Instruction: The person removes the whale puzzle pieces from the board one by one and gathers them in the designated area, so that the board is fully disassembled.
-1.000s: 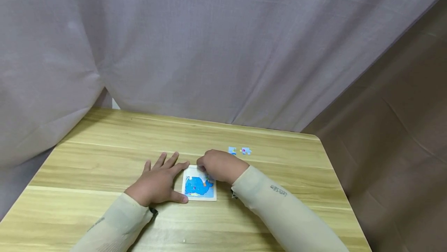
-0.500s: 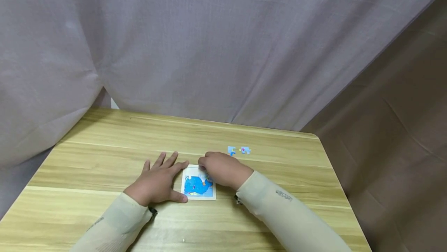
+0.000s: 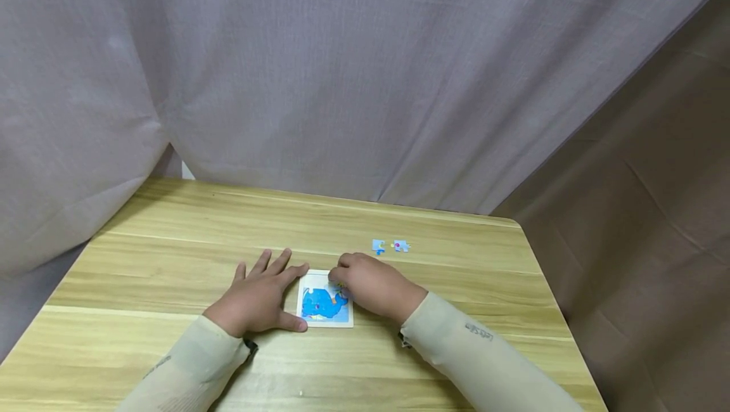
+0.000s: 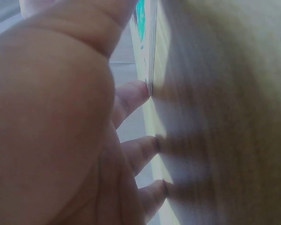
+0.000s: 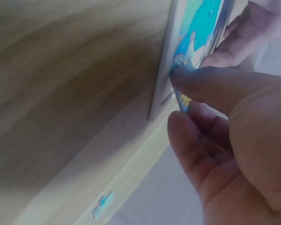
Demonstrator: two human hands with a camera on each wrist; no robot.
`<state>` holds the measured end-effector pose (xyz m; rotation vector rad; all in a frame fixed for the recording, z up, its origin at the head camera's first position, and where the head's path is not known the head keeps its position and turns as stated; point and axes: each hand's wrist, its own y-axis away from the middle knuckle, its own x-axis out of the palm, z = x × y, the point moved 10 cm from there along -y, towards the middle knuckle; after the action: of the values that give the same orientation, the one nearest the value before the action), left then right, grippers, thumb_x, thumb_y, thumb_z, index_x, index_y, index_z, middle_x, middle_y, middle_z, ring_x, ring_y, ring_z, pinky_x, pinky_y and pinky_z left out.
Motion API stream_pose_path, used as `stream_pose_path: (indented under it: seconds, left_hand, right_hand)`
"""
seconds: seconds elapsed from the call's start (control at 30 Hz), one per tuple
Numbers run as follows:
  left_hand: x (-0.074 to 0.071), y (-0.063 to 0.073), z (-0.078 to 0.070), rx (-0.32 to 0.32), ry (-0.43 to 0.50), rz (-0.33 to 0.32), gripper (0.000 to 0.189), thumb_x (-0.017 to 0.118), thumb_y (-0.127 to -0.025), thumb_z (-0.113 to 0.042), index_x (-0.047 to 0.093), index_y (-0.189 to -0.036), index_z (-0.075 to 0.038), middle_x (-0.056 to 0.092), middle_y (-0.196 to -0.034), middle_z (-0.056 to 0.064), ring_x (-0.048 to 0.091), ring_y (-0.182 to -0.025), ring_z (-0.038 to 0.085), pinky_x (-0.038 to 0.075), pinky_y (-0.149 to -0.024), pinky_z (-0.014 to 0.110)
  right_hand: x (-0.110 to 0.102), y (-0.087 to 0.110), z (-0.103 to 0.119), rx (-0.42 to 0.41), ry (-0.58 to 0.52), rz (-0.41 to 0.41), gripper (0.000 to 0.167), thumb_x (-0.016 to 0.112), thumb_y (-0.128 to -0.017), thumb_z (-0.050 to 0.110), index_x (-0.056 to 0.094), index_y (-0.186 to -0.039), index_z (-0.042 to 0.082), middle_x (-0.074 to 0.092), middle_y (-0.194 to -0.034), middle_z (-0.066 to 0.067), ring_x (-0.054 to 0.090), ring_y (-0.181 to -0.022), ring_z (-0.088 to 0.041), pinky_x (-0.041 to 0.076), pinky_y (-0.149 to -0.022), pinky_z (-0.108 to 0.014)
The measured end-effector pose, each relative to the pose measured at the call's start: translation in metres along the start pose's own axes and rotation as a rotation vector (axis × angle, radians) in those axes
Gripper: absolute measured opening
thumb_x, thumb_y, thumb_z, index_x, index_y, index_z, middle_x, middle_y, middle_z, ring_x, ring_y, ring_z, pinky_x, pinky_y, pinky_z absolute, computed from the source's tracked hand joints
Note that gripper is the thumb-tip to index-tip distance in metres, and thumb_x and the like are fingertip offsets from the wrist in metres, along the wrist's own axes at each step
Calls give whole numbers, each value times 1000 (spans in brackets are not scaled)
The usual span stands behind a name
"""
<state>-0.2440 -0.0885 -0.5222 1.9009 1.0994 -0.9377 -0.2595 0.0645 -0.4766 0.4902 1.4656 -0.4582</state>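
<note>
A small square jigsaw board (image 3: 327, 324) with a pale rim lies on the table, and pieces in it form a blue whale (image 3: 320, 304). The left hand (image 3: 256, 298) lies spread at the board's left side, its index fingertip at the far left corner and thumb at the near left one. Over the board's far right part, the right hand (image 3: 376, 288) pinches a jigsaw piece (image 5: 184, 101) between thumb and fingers. In the right wrist view that piece, blue with a yellow patch, stands tilted against the board's picture area; the fingers hide part of it.
Two loose jigsaw pieces lie beyond the right hand: a light blue one (image 3: 379, 245) and one with a pink spot (image 3: 402, 246). The wooden table (image 3: 171, 260) ends at a grey curtain (image 3: 319, 82) behind and a brown one (image 3: 639, 222) on the right.
The right hand has shifted slightly right and toward the person, showing more of the board's upper right part. The left hand and the board stay in place.
</note>
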Motion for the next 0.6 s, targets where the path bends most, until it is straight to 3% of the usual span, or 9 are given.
stream_pose_path:
  seconds: [0.33, 0.6]
  left_hand:
    - [0, 0, 1, -10, -3, 2, 119, 91, -76, -78, 43, -175, -34, 21, -189, 14, 12, -173, 55, 9, -126, 92]
    - [0, -1, 0, -4, -4, -6, 119, 91, -75, -79, 43, -175, -35, 21, -189, 14, 13, -173, 56, 9, -125, 93]
  right_hand:
    - [0, 6, 7, -30, 173, -37, 19, 77, -108, 21, 75, -125, 12, 74, -119, 0, 73, -108, -16, 63, -101, -32]
    - [-4, 9, 2, -23, 185, -90, 24, 83, -103, 22, 75, -123, 12, 74, -116, 1, 73, -106, -14, 63, -100, -30]
